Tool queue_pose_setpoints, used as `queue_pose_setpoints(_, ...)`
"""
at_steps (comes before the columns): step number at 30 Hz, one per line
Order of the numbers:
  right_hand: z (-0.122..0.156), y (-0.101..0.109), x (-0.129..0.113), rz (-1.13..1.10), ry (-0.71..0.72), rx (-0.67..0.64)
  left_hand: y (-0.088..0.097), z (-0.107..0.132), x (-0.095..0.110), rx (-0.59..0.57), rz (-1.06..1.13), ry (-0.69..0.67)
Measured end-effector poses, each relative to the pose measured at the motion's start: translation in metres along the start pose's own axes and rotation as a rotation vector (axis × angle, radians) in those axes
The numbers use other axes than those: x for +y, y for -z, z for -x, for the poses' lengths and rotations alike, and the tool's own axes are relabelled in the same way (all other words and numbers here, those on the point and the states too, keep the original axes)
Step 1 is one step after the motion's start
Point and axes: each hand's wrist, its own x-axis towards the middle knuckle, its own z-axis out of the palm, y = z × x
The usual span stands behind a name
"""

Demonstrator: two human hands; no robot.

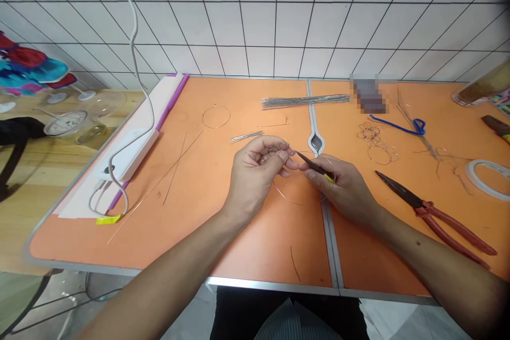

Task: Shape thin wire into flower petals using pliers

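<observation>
My left hand (261,167) is closed, with thumb and fingers pinching a thin bent wire (271,154) that curls in loops around the fingertips. In my right hand (345,183) are small needle-nose pliers (314,166) with dark jaws and a bit of yellow handle showing. Their tip meets the wire at my left fingertips; whether the jaws grip it is too small to tell. Most of the handles are hidden in my right palm. Below my left hand, a curved piece of wire (285,194) hangs or lies over the orange table (247,244).
Larger red-handled pliers (428,210) lie right of my right hand. A bundle of straight wires (287,102), flower-shaped wire (370,132), a blue bent stem (398,125) and a tape roll (472,172) lie behind. A white power strip (137,156) with its cable stands left.
</observation>
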Motion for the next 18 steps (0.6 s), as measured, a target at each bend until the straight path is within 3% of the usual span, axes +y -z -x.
queue_pose_setpoints(13,-0.0007,0.0012,0.0006,-0.031,-0.05,-0.001,0.0011,0.0004,-0.0018,-0.003,0.023,0.006)
queue_pose_setpoints(18,-0.0016,0.0053,0.0026,-0.17,-0.166,0.001,0.0012,-0.0008,-0.0014,0.011,0.017,0.045)
